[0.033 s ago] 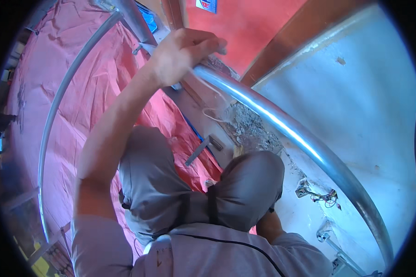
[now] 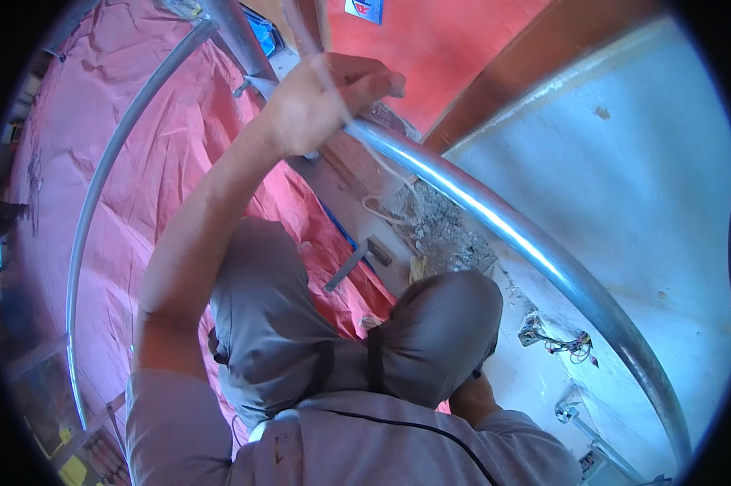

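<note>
**Up high, the left hand (image 2: 321,101) curls beside a shiny, curved, silvery metal tube (image 2: 536,252)**

The hand sits between eleven and twelve o'clock, fingers bent inward, thumb close along the index finger. Whether they press together or pinch the thin, pale cord (image 2: 367,203), which runs blurred across the hand, I cannot tell. It hides part of the tube, so contact there is unclear too. The tube sweeps from twelve o'clock round to four; the cord's loop hangs near twelve, beside grey, crumbled rubble (image 2: 450,235). Toward five o'clock the bare right forearm (image 2: 472,397) shows below a grey-trousered knee (image 2: 446,332); the right hand is hidden, its grip unreadable. Crumpled pinkish-red sheeting (image 2: 159,154) spreads from nine to eleven.
</note>
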The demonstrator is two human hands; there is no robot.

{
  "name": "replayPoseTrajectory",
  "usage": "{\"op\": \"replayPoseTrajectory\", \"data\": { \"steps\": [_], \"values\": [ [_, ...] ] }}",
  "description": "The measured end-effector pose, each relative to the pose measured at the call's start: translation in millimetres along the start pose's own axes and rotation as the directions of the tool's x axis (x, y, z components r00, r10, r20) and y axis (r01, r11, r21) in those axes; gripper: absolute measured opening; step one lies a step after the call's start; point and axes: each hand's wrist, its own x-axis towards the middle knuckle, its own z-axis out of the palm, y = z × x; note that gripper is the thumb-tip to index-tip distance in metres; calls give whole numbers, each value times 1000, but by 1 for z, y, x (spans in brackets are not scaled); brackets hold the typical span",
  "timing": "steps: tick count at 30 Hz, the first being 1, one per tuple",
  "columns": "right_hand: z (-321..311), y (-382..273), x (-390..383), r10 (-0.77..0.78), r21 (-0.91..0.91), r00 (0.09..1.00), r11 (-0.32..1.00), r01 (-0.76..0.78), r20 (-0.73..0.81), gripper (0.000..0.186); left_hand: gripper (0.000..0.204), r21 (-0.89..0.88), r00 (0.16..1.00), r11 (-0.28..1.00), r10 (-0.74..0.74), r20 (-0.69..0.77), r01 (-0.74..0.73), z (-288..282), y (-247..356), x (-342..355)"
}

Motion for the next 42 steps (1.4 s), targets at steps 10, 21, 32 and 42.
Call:
{"op": "replayPoseTrajectory", "data": {
  "steps": [10, 21, 32, 42],
  "values": [
    [-1, 21, -54, 46, 444, 979, 895, 47, -196, 27, 52, -130, 978, 986, 129, 164, -108, -36, -62, 5],
    [78, -82, -140, -509, 397, 747, 637, 661, -427, 37, 49, -75, 857, 873, 488, 167, -482, -47, -91, -3],
    [88, -167, -94, -433, 467, 889, 763, 448, -146, 44, 39, -216, 957, 933, 288, -23, -286, -44, -77, -21],
    [109, -147, -75, -569, 709, 790, 458, 537, -231, 33, 12, 380, 645, 583, 763, 48, -718, 2, -157, -66]
  ]
}}
